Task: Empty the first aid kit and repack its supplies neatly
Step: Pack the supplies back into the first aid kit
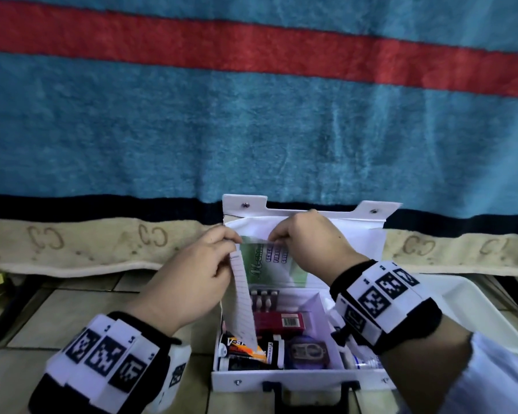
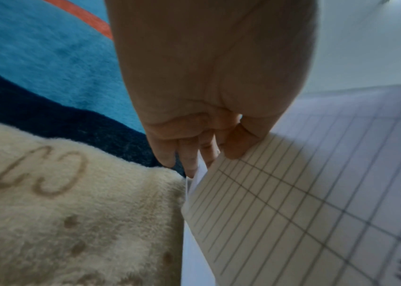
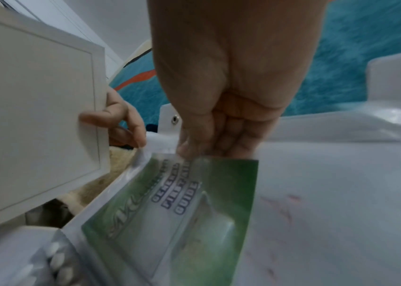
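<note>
While pinched by right-hand fingers point(image 3: 194, 147), green guide point(image 3: 182, 212); ruled sheet point(image 2: 292, 203) between left-hand fingers point(image 2: 233, 147).

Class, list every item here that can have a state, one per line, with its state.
Kit: open, lid up, still full.
Lined sheet: pinched by left hand, hanging over the kit.
Green guide: in the lid pocket, gripped at its top by right hand.
Red box: lying in the kit.

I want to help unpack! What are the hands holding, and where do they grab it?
The left hand pinches a lined paper sheet by its top edge. The right hand pinches the green first aid guide at its top.
</note>
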